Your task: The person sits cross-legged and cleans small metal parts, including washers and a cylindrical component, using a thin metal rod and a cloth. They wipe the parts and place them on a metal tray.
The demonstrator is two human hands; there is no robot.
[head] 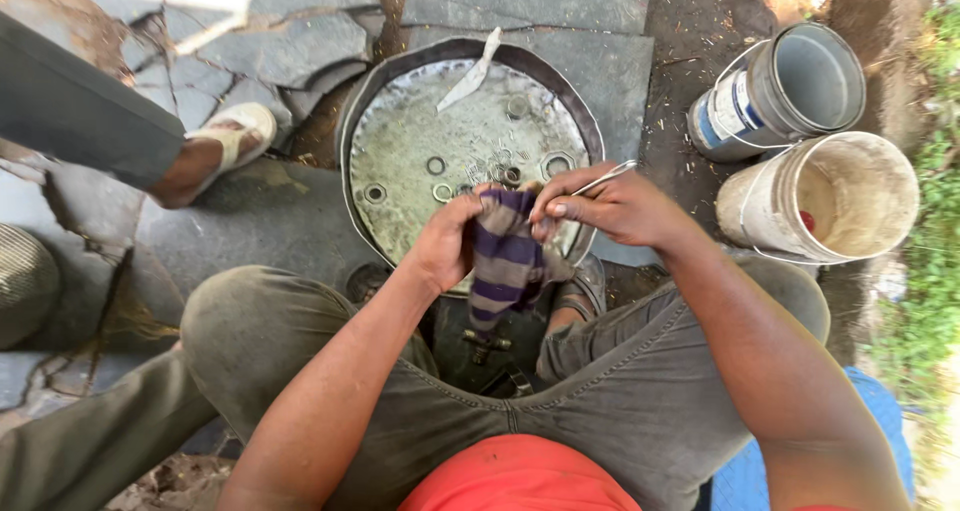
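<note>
the left hand (445,243) is closed around the top of a purple and grey striped rag (503,261), which hangs down just below and to the right of it, between the knees. the right hand (610,207) touches the rag's upper edge from the other side, its fingers pinched shut on a thin metal rod (603,178) that sticks out up and to the right of the knuckles. just beyond both hands lies a round metal pan (400,151) with small rings and a pale scrap in it. right of the right hand stand two buckets (850,196). far left of the left hand is another person's sandalled foot (225,146).
</note>
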